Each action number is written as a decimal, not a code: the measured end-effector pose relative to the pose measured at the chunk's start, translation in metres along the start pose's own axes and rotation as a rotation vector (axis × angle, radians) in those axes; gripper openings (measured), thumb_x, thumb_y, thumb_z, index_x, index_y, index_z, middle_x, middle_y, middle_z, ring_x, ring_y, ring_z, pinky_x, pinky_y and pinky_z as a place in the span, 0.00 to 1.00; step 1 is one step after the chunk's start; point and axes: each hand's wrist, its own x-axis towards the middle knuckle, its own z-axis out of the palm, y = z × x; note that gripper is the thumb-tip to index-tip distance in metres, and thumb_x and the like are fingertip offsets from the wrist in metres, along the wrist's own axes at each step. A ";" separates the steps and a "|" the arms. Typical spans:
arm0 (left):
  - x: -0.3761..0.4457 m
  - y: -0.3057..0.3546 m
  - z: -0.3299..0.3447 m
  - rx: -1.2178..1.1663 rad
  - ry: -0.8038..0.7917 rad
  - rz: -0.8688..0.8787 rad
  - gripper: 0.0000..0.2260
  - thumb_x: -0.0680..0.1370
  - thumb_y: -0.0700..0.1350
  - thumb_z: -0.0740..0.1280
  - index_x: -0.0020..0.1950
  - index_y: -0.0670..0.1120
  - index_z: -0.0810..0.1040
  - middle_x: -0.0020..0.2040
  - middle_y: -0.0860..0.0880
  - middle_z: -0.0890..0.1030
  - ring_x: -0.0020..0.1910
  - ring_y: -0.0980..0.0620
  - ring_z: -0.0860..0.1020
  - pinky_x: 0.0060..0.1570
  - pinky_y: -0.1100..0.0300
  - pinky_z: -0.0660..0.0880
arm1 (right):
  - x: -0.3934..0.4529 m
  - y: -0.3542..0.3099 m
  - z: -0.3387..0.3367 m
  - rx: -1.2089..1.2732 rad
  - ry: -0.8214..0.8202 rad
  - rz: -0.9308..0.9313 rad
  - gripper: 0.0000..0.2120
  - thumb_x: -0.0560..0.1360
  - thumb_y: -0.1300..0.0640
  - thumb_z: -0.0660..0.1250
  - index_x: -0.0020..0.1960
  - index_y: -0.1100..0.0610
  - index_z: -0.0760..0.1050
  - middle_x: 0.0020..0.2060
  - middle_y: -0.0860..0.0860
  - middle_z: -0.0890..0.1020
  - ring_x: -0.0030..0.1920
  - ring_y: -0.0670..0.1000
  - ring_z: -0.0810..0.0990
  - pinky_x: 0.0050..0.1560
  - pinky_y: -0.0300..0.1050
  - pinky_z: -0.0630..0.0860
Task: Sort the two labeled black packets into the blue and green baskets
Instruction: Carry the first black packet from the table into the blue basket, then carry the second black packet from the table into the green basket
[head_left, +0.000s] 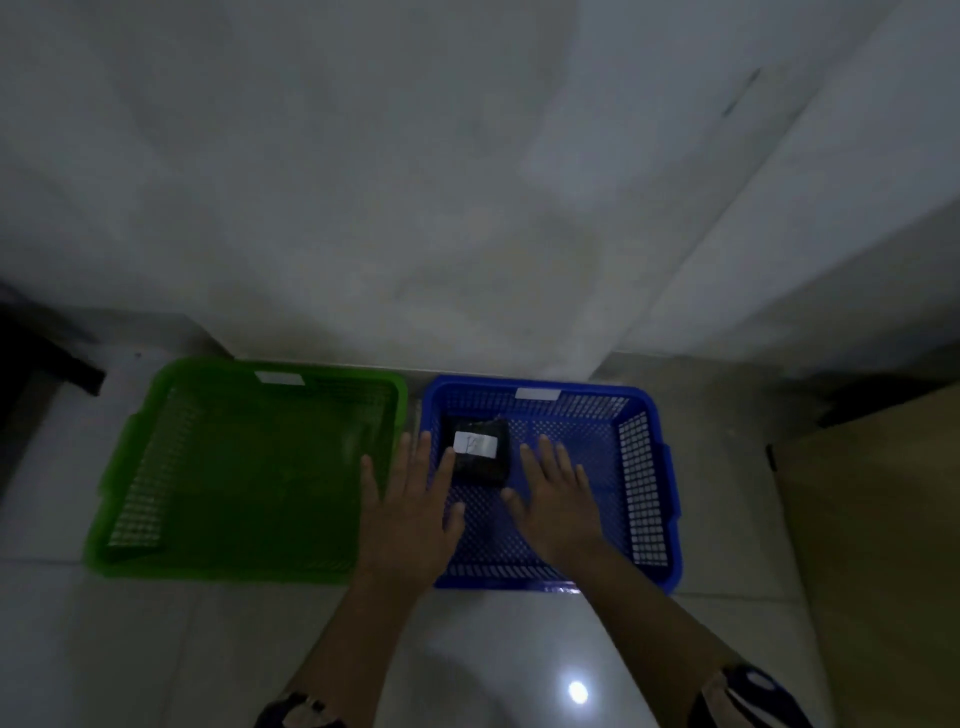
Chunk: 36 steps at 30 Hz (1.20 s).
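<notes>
Black packet (480, 451) with a white label (475, 444) lies flat on the floor of the blue basket (649, 467), in that basket's far left corner. The writing on the label is too blurred to read. Only this one packet shows in the dim picture.

Blue basket is a shallow plastic tray with mesh walls, sitting on pale floor tiles (519, 649) against a light wall (363, 182). A white tag (537, 394) is stuck on its far rim. Just to the left of the blue basket, nearly touching it, sits a matching green basket (156, 467) with its own white tag (279, 378) on the far rim; its floor looks bare, though the light is poor.

Both of the person's hands hover over the blue basket, palms down, fingers spread wide and holding nothing. Left hand (410, 512) reaches over the blue basket's left wall, its fingertips beside or perhaps brushing the packet's left edge. Right hand (558, 499) is over the middle of the blue basket, just right of the packet and apart from it. Patterned sleeve cuffs show at the near edge.

To the right of the blue basket stands a brown cardboard box (872, 545). To the left of the green basket, a dark object (47, 358) sits half out of view.
</notes>
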 end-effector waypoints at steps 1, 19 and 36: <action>-0.014 0.005 -0.018 -0.006 -0.023 0.001 0.26 0.79 0.57 0.46 0.70 0.53 0.34 0.75 0.48 0.36 0.74 0.45 0.36 0.70 0.38 0.35 | -0.019 -0.001 -0.015 -0.002 -0.006 0.001 0.30 0.79 0.44 0.48 0.73 0.54 0.39 0.76 0.54 0.40 0.75 0.55 0.37 0.74 0.53 0.39; -0.243 0.131 -0.365 0.003 0.017 0.092 0.26 0.79 0.56 0.49 0.73 0.51 0.43 0.77 0.47 0.44 0.75 0.46 0.41 0.70 0.38 0.38 | -0.356 -0.047 -0.302 0.003 0.208 0.004 0.29 0.79 0.47 0.51 0.74 0.55 0.41 0.76 0.56 0.43 0.76 0.55 0.41 0.74 0.52 0.41; -0.351 0.369 -0.466 -0.176 0.313 0.248 0.25 0.79 0.55 0.53 0.73 0.51 0.48 0.77 0.48 0.51 0.75 0.48 0.49 0.72 0.42 0.47 | -0.562 0.134 -0.444 0.187 0.644 -0.020 0.29 0.77 0.46 0.56 0.73 0.52 0.49 0.76 0.55 0.51 0.76 0.55 0.46 0.74 0.51 0.44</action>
